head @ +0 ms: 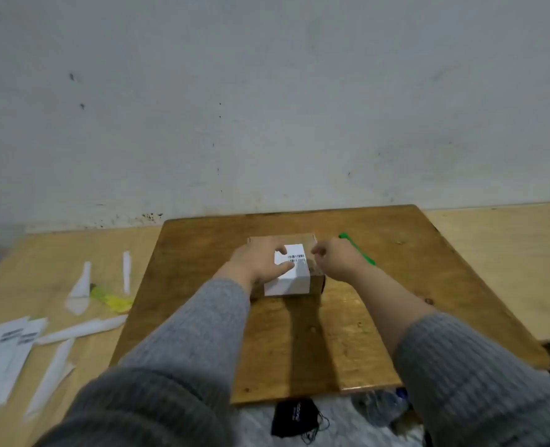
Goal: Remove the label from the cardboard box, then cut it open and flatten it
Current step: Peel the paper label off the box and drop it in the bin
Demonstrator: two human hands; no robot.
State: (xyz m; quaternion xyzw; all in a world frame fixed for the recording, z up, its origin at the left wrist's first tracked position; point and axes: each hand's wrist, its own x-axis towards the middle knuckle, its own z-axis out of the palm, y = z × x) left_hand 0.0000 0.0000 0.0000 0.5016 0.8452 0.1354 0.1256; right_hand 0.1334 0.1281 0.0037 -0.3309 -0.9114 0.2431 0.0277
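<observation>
While the small brown cardboard box (312, 253) sits at the middle of the dark wooden board (299, 333) on the pale counter (499, 269), the left hand (260, 262) lies spread over its top, fingers touching the white barcode label (291, 272) that wraps onto the near face. Just right of the box, the right hand (338, 258) is loosely curled, grasping nothing. A green plastic tool (360, 251) lies partly hidden behind it. White paper strips (80, 288) and a yellow object (112, 300) litter the left.
</observation>
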